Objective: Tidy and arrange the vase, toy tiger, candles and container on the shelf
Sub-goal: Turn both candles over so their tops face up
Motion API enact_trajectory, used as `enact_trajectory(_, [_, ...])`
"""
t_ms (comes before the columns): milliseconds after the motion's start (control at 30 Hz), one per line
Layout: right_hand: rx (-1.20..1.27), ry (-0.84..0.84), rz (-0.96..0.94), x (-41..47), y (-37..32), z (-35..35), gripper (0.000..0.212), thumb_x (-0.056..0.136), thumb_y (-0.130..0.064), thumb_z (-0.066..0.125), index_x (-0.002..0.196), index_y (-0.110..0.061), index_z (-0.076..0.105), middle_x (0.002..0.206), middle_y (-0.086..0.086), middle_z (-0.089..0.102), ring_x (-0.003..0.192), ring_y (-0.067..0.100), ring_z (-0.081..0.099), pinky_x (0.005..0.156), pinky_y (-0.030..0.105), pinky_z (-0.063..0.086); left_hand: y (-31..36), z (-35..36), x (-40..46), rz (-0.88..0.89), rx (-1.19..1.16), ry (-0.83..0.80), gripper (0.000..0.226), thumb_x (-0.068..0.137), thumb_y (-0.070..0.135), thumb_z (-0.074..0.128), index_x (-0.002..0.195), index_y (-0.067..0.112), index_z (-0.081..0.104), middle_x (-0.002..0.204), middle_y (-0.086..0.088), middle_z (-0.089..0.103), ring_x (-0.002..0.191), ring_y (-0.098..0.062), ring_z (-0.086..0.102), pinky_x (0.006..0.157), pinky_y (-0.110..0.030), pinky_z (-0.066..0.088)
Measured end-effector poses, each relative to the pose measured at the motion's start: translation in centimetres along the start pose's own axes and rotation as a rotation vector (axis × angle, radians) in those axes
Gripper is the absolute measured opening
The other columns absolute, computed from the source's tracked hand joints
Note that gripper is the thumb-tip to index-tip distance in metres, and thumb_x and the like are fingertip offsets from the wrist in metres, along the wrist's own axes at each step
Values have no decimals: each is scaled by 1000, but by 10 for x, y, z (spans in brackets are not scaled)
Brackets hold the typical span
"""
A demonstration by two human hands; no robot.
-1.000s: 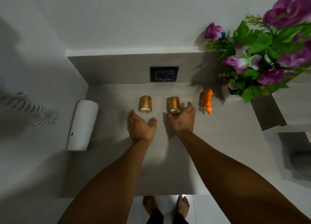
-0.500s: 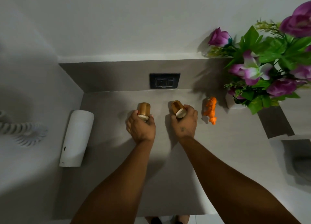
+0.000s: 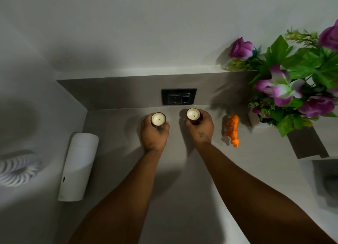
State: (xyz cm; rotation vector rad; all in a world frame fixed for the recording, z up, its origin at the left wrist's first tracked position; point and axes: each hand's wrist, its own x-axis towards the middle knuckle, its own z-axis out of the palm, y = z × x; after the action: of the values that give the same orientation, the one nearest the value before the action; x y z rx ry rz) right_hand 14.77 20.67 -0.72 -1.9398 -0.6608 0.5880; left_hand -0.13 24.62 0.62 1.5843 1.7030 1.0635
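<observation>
My left hand (image 3: 153, 134) is wrapped around one gold candle (image 3: 158, 119), upright with its cream wax top and wick showing. My right hand (image 3: 200, 128) grips the second gold candle (image 3: 193, 114) the same way, near the back of the grey shelf (image 3: 182, 179). An orange toy tiger (image 3: 232, 130) lies on the shelf just right of my right hand. Further right, a white vase (image 3: 254, 119) holds purple flowers with green leaves (image 3: 296, 86). A white cylindrical container (image 3: 76, 166) lies on its side at the shelf's left edge.
A black wall socket (image 3: 178, 96) sits in the backsplash behind the candles. A white coiled hose (image 3: 18, 167) hangs at the far left. A raised grey ledge (image 3: 307, 145) and a basin (image 3: 329, 181) lie at the right.
Both hands closed on the candles, which lay on their sides a second ago, and turned them upright. The camera has moved closer to the shelf.
</observation>
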Motion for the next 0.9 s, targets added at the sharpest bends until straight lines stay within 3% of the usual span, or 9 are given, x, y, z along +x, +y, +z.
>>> enact_trajectory(100, [60, -31, 62, 3, 5, 3, 55, 71, -24, 83, 112, -42, 52, 113, -14, 59, 109, 13, 56, 98, 29, 44, 0, 4, 3, -8, -17, -26, 47, 73, 23, 90, 113, 11, 69, 112, -8, 73, 104, -22, 68, 88, -23, 48])
enact_trajectory(200, [55, -41, 81, 5, 10, 5, 57, 70, -23, 84, 118, -39, 56, 118, -11, 63, 112, 15, 58, 102, 33, 46, -1, 7, 3, -27, -53, -41, 54, 74, 18, 90, 121, 8, 66, 120, -11, 72, 113, -26, 67, 100, -38, 55])
enact_trajectory(333, [13, -41, 58, 6, 9, 6, 56, 73, -23, 82, 123, -32, 58, 121, -7, 65, 110, 14, 55, 100, 32, 42, -5, 10, 3, -66, -53, -44, 59, 73, 16, 91, 125, 7, 64, 125, -12, 70, 119, -28, 65, 103, -47, 54])
enact_trajectory(567, [-8, -39, 36, -1, 10, 1, 55, 68, -28, 79, 118, -35, 58, 109, -14, 60, 103, 14, 57, 90, 27, 45, -13, 8, -3, -46, -27, -21, 60, 72, 17, 91, 124, 11, 64, 127, -11, 70, 120, -28, 64, 101, -49, 55])
enact_trajectory(900, [26, 22, 54, -6, 17, -2, 55, 69, -28, 78, 118, -37, 56, 113, -10, 64, 105, 17, 61, 96, 38, 52, -16, 5, -5, -36, -45, -7, 60, 73, 16, 91, 125, 6, 63, 128, -13, 69, 121, -30, 64, 102, -49, 55])
